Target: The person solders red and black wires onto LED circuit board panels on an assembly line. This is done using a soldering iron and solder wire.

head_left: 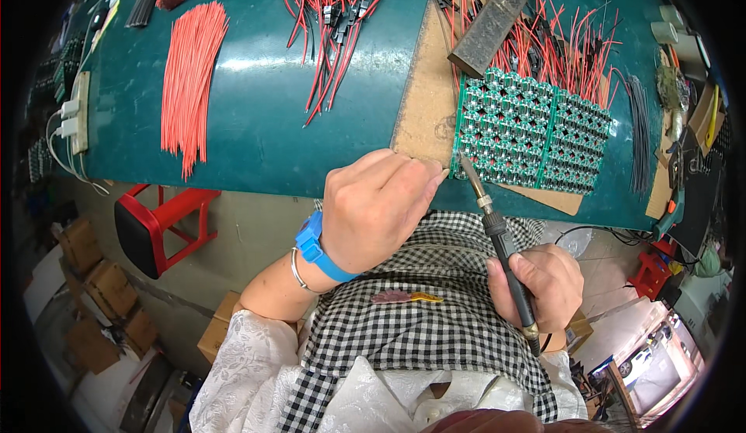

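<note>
My right hand (556,281) is closed around the dark handle of a soldering iron (498,235). The iron's tip points up and left, at the lower left corner of a green circuit board panel (505,126) with rows of small parts. Beside that same corner, my left hand (377,204) is closed, thumb and fingers pinched together; whatever they hold is too small or hidden to name. The panel rests on a tan board (423,99). Red and black wires (579,52) fan out past its far edge, under a heavy dark metal bar (495,25).
A bundle of red wires (192,83) lies on the green tabletop (264,122) at left. Connector wires (330,21) are heaped at the far middle, dark wires (639,134) at right. A power strip (80,114) sits on the left edge; a red stool (167,223) stands below.
</note>
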Motion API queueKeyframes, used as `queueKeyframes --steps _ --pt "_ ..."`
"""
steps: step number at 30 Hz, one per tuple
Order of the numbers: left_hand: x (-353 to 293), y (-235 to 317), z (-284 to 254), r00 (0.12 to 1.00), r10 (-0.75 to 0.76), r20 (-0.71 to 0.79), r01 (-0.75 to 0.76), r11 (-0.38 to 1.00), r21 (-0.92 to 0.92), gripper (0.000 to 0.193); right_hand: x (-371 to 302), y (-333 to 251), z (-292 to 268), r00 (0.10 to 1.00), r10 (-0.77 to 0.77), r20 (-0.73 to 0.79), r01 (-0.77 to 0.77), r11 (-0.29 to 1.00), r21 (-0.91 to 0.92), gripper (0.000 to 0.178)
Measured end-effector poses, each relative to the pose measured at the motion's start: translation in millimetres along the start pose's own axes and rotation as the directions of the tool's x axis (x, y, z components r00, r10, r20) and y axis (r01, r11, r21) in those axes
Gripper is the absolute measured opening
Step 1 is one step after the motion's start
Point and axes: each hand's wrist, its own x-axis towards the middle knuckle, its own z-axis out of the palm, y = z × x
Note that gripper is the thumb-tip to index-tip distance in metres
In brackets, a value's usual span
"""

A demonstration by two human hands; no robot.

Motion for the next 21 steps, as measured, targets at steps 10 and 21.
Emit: queueKeyframes --steps 10,21 --pt "3.8 2.3 2.2 0.998 -0.008 0.059 0.003 0.996 0.084 0.015 6.9 -5.5 -3.4 0.999 0.005 0.046 -0.004 0.999 -0.034 0.031" --pt "10.8 9.7 -14.2 0.997 -0.08 -0.001 0.08 0.997 -0.015 0.012 3.5 0.9 -24.6 0.997 0.077 0.0 -0.077 0.995 0.067 0.034"
